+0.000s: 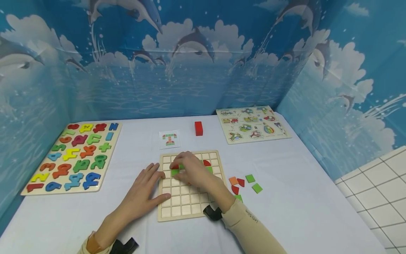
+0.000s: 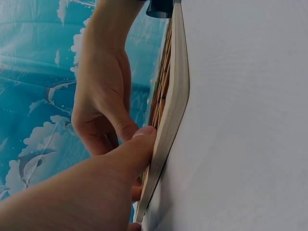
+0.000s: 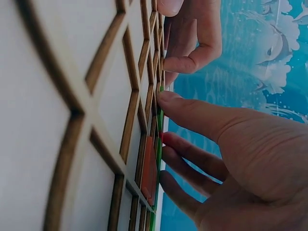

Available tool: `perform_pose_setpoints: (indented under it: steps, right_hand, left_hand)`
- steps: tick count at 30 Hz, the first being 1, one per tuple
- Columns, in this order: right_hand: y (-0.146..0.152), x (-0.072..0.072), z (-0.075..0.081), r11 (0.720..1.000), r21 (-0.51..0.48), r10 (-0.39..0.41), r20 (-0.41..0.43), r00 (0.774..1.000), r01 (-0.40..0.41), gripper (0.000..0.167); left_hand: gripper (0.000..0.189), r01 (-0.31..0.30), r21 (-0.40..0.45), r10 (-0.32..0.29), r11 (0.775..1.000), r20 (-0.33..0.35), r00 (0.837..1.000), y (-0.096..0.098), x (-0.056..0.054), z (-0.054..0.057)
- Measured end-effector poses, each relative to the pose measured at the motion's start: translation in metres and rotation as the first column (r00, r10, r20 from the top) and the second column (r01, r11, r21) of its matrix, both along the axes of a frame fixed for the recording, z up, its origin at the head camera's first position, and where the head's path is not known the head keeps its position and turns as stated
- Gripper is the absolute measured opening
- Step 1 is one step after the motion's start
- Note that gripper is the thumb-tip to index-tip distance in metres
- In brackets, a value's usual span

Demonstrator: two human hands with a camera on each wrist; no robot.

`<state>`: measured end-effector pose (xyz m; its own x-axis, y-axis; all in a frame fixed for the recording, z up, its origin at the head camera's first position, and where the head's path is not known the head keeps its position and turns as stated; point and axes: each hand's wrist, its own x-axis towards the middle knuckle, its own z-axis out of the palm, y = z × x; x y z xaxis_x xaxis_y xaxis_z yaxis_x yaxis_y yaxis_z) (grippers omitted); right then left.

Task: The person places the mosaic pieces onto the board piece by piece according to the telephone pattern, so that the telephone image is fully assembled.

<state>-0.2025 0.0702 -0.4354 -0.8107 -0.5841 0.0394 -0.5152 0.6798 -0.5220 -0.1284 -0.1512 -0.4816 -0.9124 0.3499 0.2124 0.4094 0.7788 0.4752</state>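
Observation:
A wooden grid board [image 1: 185, 210] lies on the table before me. My right hand [image 1: 193, 171] is over its upper rows, fingertips touching a red quarter-round piece [image 1: 175, 167] in a cell. Below that piece sits a green square tile [image 1: 174, 173]. In the right wrist view, the thumb of the right hand [image 3: 260, 159] touches a green tile [image 3: 160, 118], and an orange tile [image 3: 149, 168] lies in the grid. Another red piece [image 1: 207, 163] shows right of the hand. My left hand [image 1: 141, 194] rests thumb and fingertips along the board's left edge.
Loose green tiles [image 1: 257, 188], an orange tile [image 1: 233, 181] and red pieces [image 1: 235, 189] lie right of the board. Behind it are a pattern card [image 1: 169, 139] and a red block [image 1: 198, 128]. A number puzzle [image 1: 95, 187] and a picture puzzle [image 1: 258, 139] flank them.

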Motion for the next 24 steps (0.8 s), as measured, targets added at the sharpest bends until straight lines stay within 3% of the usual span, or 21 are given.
perform_pose_setpoints:
  steps: [6,15,20,24]
  right_hand:
    - [0.0,0.0,0.0,1.0,-0.015,0.019,-0.009,1.0,-0.019,0.02]
    - [0.006,-0.003,0.001,1.0,-0.005,0.029,0.006,1.0,-0.029,0.026]
    - [0.016,-0.009,0.004,1.0,-0.025,-0.016,-0.02,1.0,0.016,0.041]
    - [0.022,-0.013,0.006,0.998,-0.004,-0.064,-0.021,0.998,0.064,0.038]
  left_hand:
    - [0.054,0.003,0.0,-0.003,1.0,-0.005,1.0,0.0,0.0,-0.001]
    - [0.053,0.003,0.001,-0.003,1.0,-0.022,1.0,0.001,0.0,-0.001]
    - [0.054,0.002,-0.002,-0.002,1.0,-0.016,1.0,0.001,0.0,0.0]
    - [0.054,-0.001,-0.003,0.001,1.0,-0.004,1.0,0.0,0.001,0.0]
